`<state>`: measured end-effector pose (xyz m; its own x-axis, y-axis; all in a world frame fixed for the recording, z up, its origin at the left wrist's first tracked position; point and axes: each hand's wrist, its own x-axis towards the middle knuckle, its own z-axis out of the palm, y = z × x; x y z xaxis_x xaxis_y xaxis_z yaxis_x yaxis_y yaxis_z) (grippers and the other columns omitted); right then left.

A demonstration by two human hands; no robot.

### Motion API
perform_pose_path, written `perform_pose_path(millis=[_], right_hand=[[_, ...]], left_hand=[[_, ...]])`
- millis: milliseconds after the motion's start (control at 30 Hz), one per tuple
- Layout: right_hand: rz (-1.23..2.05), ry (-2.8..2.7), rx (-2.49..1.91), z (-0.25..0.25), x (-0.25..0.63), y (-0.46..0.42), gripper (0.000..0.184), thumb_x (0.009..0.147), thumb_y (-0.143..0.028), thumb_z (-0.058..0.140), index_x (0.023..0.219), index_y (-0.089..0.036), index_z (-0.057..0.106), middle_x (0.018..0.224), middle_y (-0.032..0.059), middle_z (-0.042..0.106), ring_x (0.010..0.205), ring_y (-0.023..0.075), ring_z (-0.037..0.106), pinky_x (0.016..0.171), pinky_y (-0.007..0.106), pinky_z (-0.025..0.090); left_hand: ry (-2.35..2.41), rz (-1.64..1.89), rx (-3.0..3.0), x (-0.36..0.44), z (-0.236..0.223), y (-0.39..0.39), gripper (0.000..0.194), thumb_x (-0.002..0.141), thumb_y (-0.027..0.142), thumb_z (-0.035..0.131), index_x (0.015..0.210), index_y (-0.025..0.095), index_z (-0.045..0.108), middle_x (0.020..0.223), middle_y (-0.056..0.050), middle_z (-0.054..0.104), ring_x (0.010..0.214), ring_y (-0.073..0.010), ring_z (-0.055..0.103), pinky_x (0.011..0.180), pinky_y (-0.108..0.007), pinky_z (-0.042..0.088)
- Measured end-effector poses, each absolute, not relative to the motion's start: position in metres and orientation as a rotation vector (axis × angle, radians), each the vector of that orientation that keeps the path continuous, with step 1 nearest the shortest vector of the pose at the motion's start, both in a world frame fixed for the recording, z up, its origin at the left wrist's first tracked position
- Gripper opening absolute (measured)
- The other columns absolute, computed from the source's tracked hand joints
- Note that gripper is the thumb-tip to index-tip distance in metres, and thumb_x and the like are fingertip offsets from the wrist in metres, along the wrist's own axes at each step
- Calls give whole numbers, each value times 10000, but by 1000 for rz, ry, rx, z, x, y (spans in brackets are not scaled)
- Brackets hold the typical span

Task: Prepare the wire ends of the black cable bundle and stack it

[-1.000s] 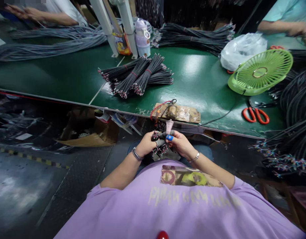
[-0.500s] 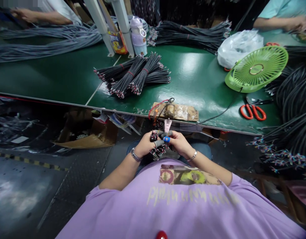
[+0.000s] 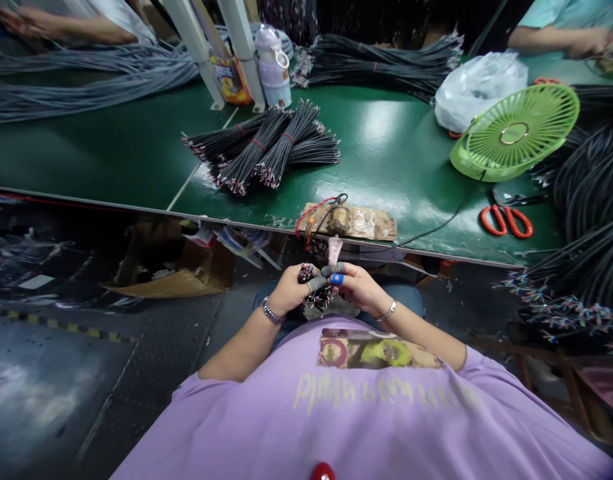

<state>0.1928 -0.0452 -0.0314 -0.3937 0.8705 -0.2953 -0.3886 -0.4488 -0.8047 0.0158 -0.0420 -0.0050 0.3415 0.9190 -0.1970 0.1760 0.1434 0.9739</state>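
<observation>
My left hand point(image 3: 290, 289) is closed round a bundle of cables point(image 3: 322, 300) with stripped red, white and black wire ends. Against it, my right hand point(image 3: 357, 287) pinches with thumb and fingertips at the same wire ends; the exact wire between them is too small to make out. Grey covers sit on some fingertips, and a blue band wraps a right finger. Just beyond the fingers, a pale pink tapered piece point(image 3: 335, 250) hangs at the bench edge, below a wooden block point(image 3: 369, 223) with red and black leads.
Tied black cable bundles point(image 3: 271, 147) lie on the green bench point(image 3: 386, 153). To the right are orange-handled scissors point(image 3: 506, 221), a green fan point(image 3: 516, 133), a plastic bag point(image 3: 479, 90) and a large cable heap point(image 3: 591, 200). A bottle point(image 3: 274, 67) stands behind. Two co-workers' arms show at the far corners.
The view has shifted slightly. My right fingers have closed in a little on the wire ends, with the blue band turned; my left hand stays round the bundle.
</observation>
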Motion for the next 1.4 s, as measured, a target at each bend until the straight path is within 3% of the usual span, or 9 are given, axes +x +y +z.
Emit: perform_pose_path(millis=[200,333,600,1400], right_hand=[[2097,-555,-823,-32,197,-41,208,722,-321,704,787,-141,624,691,40,680,514,91,560,505,224,515],[2094,-552,-815,-31,197,-41,228,683,-299,758,752,-138,612,674,31,684,502,75,562,482,189,506],[2091,-524,-826,-30,196,-43,280,608,-296,817,751,-135,639,695,29,697,503,57,542,504,182,519],[2155,-487,-806,-30,198,-44,230,675,-258,756,816,-137,621,719,22,695,521,67,561,514,187,528]], left_hand=[[1221,813,1498,17,-4,-45,162,722,282,651,699,131,594,626,0,595,570,-103,525,562,-216,422],[1319,812,1640,16,-3,-48,96,732,231,608,758,140,622,663,-7,621,585,-108,532,574,-216,424],[1321,822,1630,17,0,-49,94,731,231,608,762,144,623,681,-14,634,593,-113,541,585,-218,434],[1318,816,1635,17,2,-51,108,724,252,617,735,145,606,662,-8,607,589,-112,517,591,-222,422]])
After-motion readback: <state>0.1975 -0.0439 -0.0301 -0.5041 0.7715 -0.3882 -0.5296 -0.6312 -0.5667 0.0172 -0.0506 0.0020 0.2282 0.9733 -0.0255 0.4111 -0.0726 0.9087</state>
